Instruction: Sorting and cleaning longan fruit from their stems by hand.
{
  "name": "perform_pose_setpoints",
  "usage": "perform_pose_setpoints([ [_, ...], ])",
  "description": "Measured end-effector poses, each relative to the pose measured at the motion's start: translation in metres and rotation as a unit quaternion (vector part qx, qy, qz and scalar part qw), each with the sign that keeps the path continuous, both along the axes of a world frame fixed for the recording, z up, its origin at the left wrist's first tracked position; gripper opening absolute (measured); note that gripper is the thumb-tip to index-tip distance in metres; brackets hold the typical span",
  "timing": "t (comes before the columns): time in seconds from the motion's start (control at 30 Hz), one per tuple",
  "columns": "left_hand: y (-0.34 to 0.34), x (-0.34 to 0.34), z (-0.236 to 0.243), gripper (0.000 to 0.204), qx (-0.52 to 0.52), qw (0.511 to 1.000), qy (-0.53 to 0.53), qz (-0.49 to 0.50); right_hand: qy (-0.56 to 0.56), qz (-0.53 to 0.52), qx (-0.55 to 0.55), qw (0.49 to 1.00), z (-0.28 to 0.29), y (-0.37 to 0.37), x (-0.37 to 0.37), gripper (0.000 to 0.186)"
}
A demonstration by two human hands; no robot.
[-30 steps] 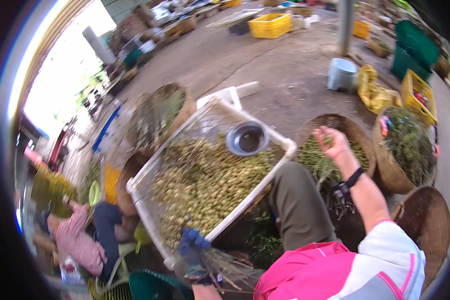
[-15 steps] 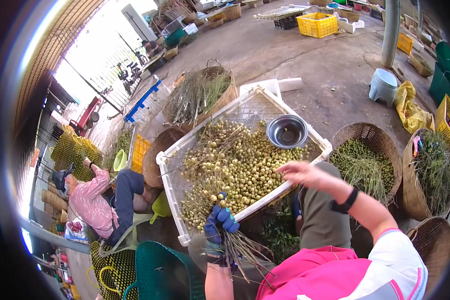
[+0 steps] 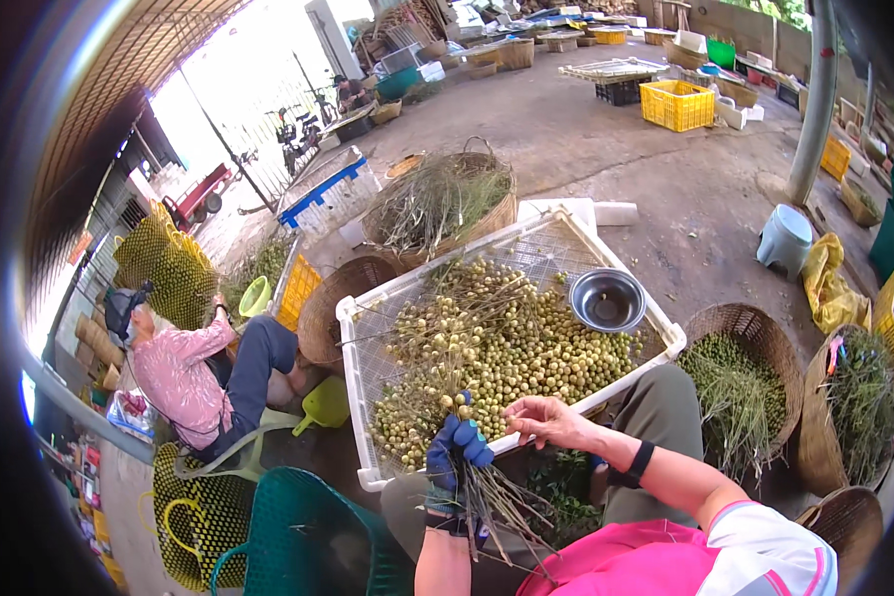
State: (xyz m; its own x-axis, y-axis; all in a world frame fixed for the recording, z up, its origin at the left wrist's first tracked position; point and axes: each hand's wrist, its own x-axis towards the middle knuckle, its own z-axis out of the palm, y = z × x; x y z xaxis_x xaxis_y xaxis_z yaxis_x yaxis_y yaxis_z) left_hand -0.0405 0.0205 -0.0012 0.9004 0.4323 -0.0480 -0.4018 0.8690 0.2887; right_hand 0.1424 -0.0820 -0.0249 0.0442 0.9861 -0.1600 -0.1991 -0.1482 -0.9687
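My left hand (image 3: pixel 457 447), in a blue glove, is wrapped round a bunch of thin fruit stems (image 3: pixel 497 502). Their bare ends fan out below the fist toward my lap, and a few round yellow-green fruits show at its top. Just right of that fist is my bare right hand (image 3: pixel 546 421), thumb and fingers drawn together near the bunch; whatever lies between the fingertips is too small to tell. Both hands are at the near edge of a white mesh tray (image 3: pixel 366 437). Loose round fruits (image 3: pixel 526 363) and fruiting twigs (image 3: pixel 457 308) cover much of it. A steel bowl (image 3: pixel 607 300) sits at its right corner.
Woven baskets flank the tray: one of stems (image 3: pixel 442 199) behind, one of green fruits (image 3: pixel 735 377) at right. A teal basket (image 3: pixel 313 536) stands near left. Another person in a pink shirt (image 3: pixel 184 382) sits at left. A blue-grey stool (image 3: pixel 785 238) and a pole (image 3: pixel 815 109) are farther right.
My right hand has come from over the tray's right part leftward and down, close to the bunch, its fingers now drawn together. The left hand keeps its grip. The whole view has shifted.
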Motion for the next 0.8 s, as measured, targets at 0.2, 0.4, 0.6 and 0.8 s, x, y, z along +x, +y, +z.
perform_pose_setpoints([
  [0.2, 0.012, -0.013, -0.023, 0.034, -0.036, 0.998, -0.041, 0.039, 0.035, -0.117, 0.018, 0.992, -0.007, 0.039, -0.024, 0.025],
  [0.4, 0.011, -0.022, -0.038, 0.036, 0.001, 0.983, 0.117, 0.144, 0.151, -0.227, -0.016, 0.962, -0.021, 0.088, -0.026, 0.023],
  [0.6, 0.029, -0.023, -0.051, 0.03, -0.032, 0.983, 0.093, 0.157, 0.163, -0.305, -0.014, 0.938, -0.043, 0.11, -0.001, 0.02],
  [0.8, 0.036, -0.039, -0.054, 0.024, -0.036, 0.989, -0.001, 0.141, 0.238, -0.033, -0.068, 0.968, 0.006, 0.094, -0.043, 0.013],
])
